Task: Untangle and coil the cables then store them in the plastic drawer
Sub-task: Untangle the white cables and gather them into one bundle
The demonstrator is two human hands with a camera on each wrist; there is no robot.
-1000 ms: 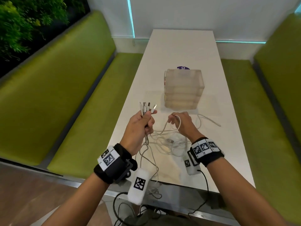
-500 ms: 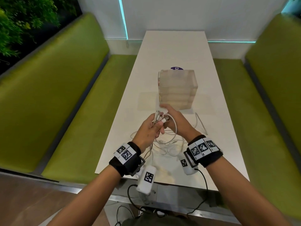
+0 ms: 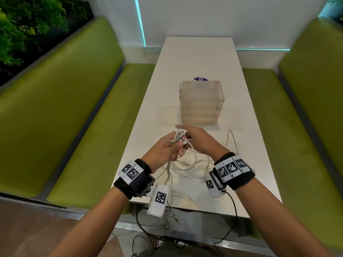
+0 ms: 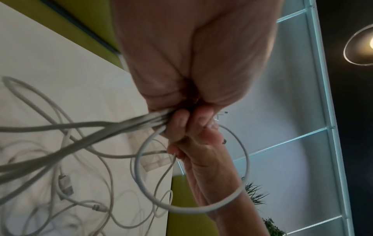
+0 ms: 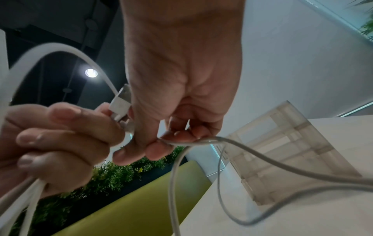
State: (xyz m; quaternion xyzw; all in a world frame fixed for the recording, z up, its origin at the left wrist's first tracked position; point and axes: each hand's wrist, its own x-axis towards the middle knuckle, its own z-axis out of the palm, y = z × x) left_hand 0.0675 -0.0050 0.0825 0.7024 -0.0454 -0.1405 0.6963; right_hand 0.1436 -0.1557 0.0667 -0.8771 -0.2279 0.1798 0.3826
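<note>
My left hand (image 3: 168, 146) grips a bundle of white cables (image 4: 125, 123) just below their connector ends (image 3: 179, 135), which stick up out of the fist. My right hand (image 3: 199, 140) sits right against it and pinches a thin white cable (image 5: 201, 140) between thumb and curled fingers, next to a white USB plug (image 5: 121, 102). The rest of the tangled cables (image 3: 191, 164) lies in loose loops on the white table (image 3: 194, 58) under both hands. The frosted plastic drawer unit (image 3: 201, 102) stands closed just beyond the hands.
Green padded benches (image 3: 65, 108) run along both sides of the table. Some cable ends hang over the table's near edge (image 3: 170, 210). A purple sticker (image 3: 200, 79) shows behind the drawer unit. Dark wrist-camera leads (image 3: 230, 210) trail below the table edge.
My hands came together: the left hand lowered the bundle of connector ends toward the right, and the right hand moved left to meet it and pinch a cable beside the plugs.
</note>
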